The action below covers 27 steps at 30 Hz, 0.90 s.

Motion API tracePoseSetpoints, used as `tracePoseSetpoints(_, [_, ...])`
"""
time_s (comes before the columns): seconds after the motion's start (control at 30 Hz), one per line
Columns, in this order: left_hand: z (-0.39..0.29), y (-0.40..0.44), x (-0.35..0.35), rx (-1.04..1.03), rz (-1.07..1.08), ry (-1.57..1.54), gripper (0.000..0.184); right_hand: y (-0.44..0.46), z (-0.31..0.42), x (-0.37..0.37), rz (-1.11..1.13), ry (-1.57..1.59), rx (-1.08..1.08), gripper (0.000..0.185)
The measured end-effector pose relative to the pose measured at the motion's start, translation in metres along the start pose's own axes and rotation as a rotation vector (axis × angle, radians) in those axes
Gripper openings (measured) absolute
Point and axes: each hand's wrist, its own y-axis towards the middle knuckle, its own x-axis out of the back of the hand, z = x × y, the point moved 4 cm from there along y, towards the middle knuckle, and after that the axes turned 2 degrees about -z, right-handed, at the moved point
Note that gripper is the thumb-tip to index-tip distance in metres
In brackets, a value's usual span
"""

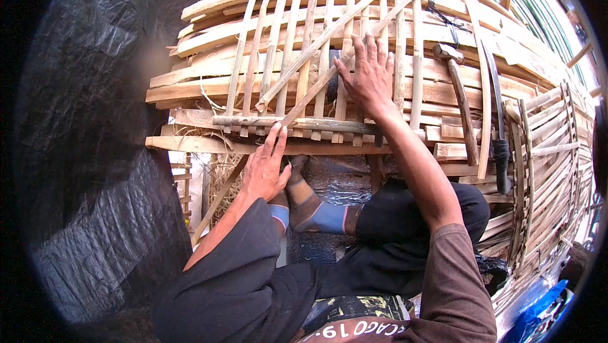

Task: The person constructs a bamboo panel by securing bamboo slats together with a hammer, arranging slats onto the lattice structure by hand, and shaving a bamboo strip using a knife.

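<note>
A lattice of upright bamboo slats [273, 45] lies in front of me, joined along its near edge to a round bamboo rail [294, 122]. Two loose-looking strips cross it slantwise: an upper diagonal strip [316, 45] and a lower diagonal strip [315, 91]. My right hand [369, 80] rests on the lower strip and the lattice, fingers spread and pointing away from me. At that strip's near end, the stretched fingertips of my left hand [265, 167] touch it. Neither hand is wrapped round anything.
Rough wooden planks [166, 93] support the lattice. To its right lie a hammer [462, 105], a long curved strip [486, 115] and a machete [495, 99] with a black handle. A slatted bamboo panel [551, 153] stands far right. Black plastic sheeting [107, 153] covers the left.
</note>
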Motion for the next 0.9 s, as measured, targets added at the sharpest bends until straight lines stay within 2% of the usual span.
tracePoseSetpoints(0.1, [0.0,0.0,0.0,0.014,0.005,0.01,0.092,0.004,-0.007,0.002,-0.035,0.182,-0.032,0.065])
tracePoseSetpoints(0.17, [-0.001,0.0,0.0,0.006,-0.003,0.009,0.092,0.003,-0.009,0.002,-0.033,0.188,-0.033,0.063])
tracePoseSetpoints(0.47, [0.0,0.001,0.002,-0.001,-0.014,-0.006,0.091,0.002,-0.01,-0.004,-0.006,0.084,-0.011,0.07])
tracePoseSetpoints(0.9, [0.0,0.003,0.007,-0.003,-0.008,0.025,0.083,-0.001,-0.008,-0.006,0.079,-0.022,0.023,0.061])
